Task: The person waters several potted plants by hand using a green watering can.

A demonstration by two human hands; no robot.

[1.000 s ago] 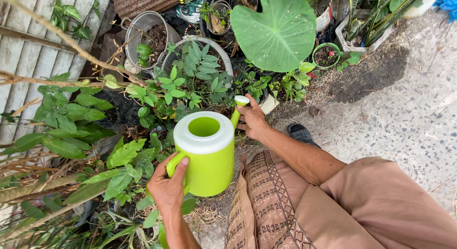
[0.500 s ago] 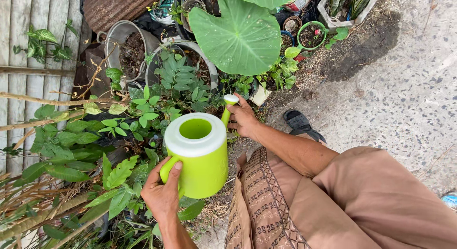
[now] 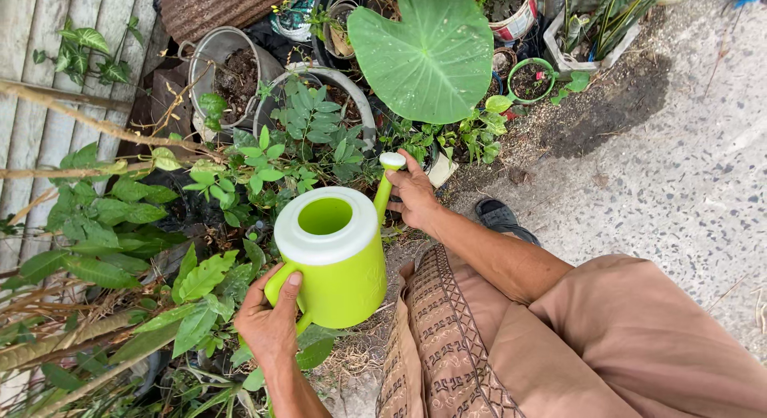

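Note:
A lime-green watering can (image 3: 343, 270) with a white collar and an open round top is held upright over low leafy plants. My left hand (image 3: 270, 326) grips its curved handle at the lower left, thumb on top. My right hand (image 3: 413, 196) holds the thin green spout, whose white rose head (image 3: 392, 161) points up and away toward the pots. A large heart-shaped leaf (image 3: 434, 54) hangs just beyond the spout.
Metal tubs (image 3: 209, 50) and pots of soil crowd the top, with a small green pot (image 3: 530, 81) at the upper right. A wooden plank wall (image 3: 48, 114) runs along the left. Speckled concrete ground (image 3: 687, 186) lies to the right. A dark sandal (image 3: 499, 216) shows beside my patterned skirt.
The view has shifted slightly, and the can with both hands has stayed almost in place. The spout's head sits a little higher and further right than half a second ago.

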